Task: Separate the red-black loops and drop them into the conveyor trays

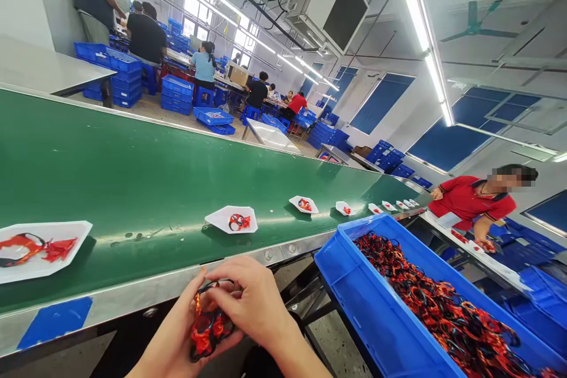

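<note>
My left hand (179, 336) and my right hand (252, 301) are close together below the conveyor's metal edge, both closed on a red and black cord bracelet with a tassel (208, 328). The left palm cups it from underneath while the right fingers pinch its top. On the green conveyor belt (110, 171) just beyond lies a white tray (233, 218) carrying another such bracelet. A bigger white tray (39, 248) with one sits at the far left. To my right a blue bin (354, 283) is heaped with several of the same bracelets.
More small white trays (303, 204) run down the belt toward a person in a red shirt (476, 201) working at its far end. Stacked blue crates (117, 71) and several seated workers fill the background. A blue patch (55, 322) sits on the conveyor's metal rail.
</note>
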{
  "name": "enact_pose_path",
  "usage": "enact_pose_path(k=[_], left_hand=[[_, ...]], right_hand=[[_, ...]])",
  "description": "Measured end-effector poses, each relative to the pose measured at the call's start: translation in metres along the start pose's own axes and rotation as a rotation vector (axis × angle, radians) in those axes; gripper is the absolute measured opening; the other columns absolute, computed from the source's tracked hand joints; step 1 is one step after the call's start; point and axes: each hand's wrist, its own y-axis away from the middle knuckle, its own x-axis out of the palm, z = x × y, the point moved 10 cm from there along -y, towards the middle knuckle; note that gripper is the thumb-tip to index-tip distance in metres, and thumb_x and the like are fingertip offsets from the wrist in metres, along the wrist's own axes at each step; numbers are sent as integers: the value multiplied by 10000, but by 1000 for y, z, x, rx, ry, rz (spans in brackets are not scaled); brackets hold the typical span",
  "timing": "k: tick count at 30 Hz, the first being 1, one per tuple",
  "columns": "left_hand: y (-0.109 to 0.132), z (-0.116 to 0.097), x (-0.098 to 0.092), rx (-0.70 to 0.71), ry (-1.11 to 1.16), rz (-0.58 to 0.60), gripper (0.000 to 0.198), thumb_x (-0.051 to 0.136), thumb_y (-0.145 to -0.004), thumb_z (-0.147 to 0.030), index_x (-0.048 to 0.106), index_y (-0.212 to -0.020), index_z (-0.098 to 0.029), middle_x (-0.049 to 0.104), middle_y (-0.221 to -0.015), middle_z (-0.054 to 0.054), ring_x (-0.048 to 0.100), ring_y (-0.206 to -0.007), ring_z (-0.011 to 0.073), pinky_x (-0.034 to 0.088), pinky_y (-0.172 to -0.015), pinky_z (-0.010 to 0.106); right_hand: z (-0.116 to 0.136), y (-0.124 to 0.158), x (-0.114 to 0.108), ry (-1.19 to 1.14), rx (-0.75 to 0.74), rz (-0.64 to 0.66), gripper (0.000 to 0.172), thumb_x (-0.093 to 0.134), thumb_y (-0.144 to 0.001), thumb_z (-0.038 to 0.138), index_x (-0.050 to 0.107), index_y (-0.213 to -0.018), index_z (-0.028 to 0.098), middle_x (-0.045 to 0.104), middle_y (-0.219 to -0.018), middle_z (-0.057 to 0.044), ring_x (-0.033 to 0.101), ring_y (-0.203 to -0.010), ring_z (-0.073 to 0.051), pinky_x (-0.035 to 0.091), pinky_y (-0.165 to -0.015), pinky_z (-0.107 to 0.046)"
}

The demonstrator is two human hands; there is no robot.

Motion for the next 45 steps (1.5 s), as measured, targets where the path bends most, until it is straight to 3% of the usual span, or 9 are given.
enact_pose_path(k=[2,5,9,13,24,29,40,42,45], left_hand=[[2,6,0,-50,-20,10,334,558,-783,-448,647,-925,-158,707,-837,96,652,-794,240,541,-702,427],[7,12,2,-128,-36,35,424,584,-754,-479,631,-1005,-140,706,-931,128,654,-806,235,541,-634,362],[14,9,-1,-135,-55,-42,388,647,-718,-407,628,-1001,-143,716,-935,111,652,-690,180,511,-513,277],[17,-1,-7,-27,-73,-131,270,682,-676,-244,646,-938,-192,723,-938,73,649,-638,166,478,-452,240],[13,-12,-16,142,-33,-141,283,647,-650,-129,673,-913,-228,663,-1144,58,640,-651,162,473,-439,233],[16,-11,-9,130,-47,-119,254,648,-636,-113,692,-862,-221,662,-1150,35,603,-596,124,457,-428,217],[2,-10,-20,130,-9,-105,295,657,-644,-97,668,-918,-204,632,-1202,76,661,-685,180,518,-456,253],[-5,-9,-24,123,31,-105,307,651,-670,-106,649,-972,-166,642,-1175,115,671,-809,230,570,-562,304],[-11,-10,-27,102,161,-110,314,626,-717,-144,613,-1022,-71,647,-1122,196,634,-964,314,579,-747,415]], right_hand=[[-20,-1,-8,-92,114,-104,146,625,-737,160,729,-801,240,669,-737,3,552,-691,-136,425,-675,-256],[-64,7,-9,-575,392,-214,83,670,-711,237,710,-757,180,610,-622,7,404,-472,-74,320,-450,-199],[-84,19,9,-1208,532,-226,194,784,-614,235,652,-715,136,574,-655,7,369,-481,-35,238,-390,-136],[-95,32,17,-1395,619,-259,295,837,-552,205,636,-752,125,572,-703,4,394,-495,-17,246,-381,-93],[-109,46,41,-1576,695,-288,320,840,-554,203,639,-786,110,582,-682,-10,405,-479,-18,307,-362,-79],[-104,48,52,-1567,667,-286,264,823,-570,202,630,-740,146,478,-515,43,528,-521,-92,450,-460,-171],[-108,52,57,-1649,711,-381,212,782,-571,129,616,-701,154,549,-570,19,515,-499,-62,469,-467,-142],[-116,54,49,-1541,724,-435,207,773,-575,141,609,-701,144,589,-651,-6,473,-470,-28,430,-429,-108],[-127,43,5,-1105,593,-530,223,748,-627,268,614,-758,147,609,-673,-19,465,-456,-41,405,-386,-128]])
